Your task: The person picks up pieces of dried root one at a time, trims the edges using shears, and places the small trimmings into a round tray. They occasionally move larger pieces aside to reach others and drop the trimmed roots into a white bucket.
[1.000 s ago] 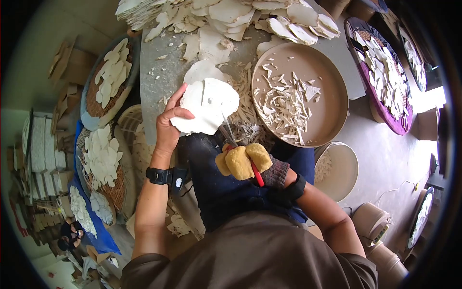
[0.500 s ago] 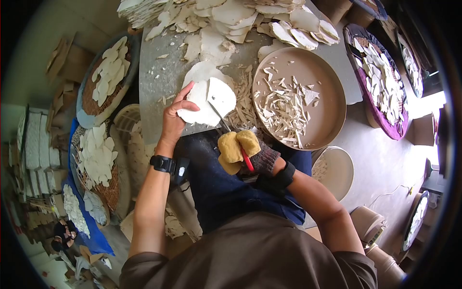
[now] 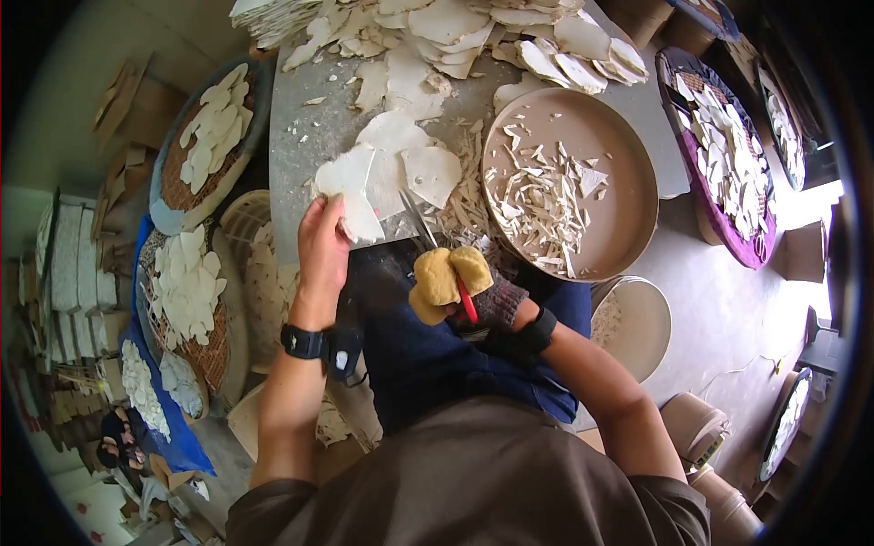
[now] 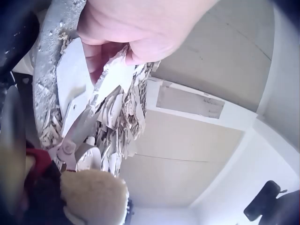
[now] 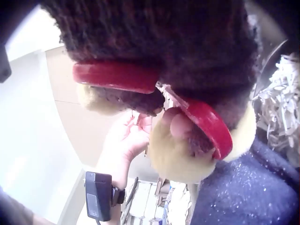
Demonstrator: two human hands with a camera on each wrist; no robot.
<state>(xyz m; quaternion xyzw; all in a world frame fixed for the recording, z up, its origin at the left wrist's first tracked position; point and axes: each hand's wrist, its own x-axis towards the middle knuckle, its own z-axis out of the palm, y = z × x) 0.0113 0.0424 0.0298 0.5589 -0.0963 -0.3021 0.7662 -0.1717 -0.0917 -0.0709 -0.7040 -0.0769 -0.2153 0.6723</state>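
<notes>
a moment ago the left hand [image 3: 323, 241] held one big round white piece up in the middle of the frame, and the scissors [image 3: 414, 214] were cutting into it. now the piece is in two. the left hand has gone down and to the left, and it pinches the white piece [image 3: 350, 191] at the near edge of the grey table [image 3: 309, 136]. the cut-off part [image 3: 432, 173] lies flat on the table, just to the right of it. the right hand [image 3: 464, 287] sits in about the same spot as half a second ago, below the middle of the frame, with its fingers curled through the red handles of the scissors. the blades point up between the two parts. the round tray [image 3: 628, 182] full of thin scraps is at the upper right.

the head view does not show the grip up close. the left wrist view does: the thumb and fingers squeeze the white piece in the upper left, and the scissor blades sit low on the left, next to more crumbly white bits. the right wrist view shows the two red handles wrapped by the dark glove with its yellow padding, and the left hand small and far off behind them.
</notes>
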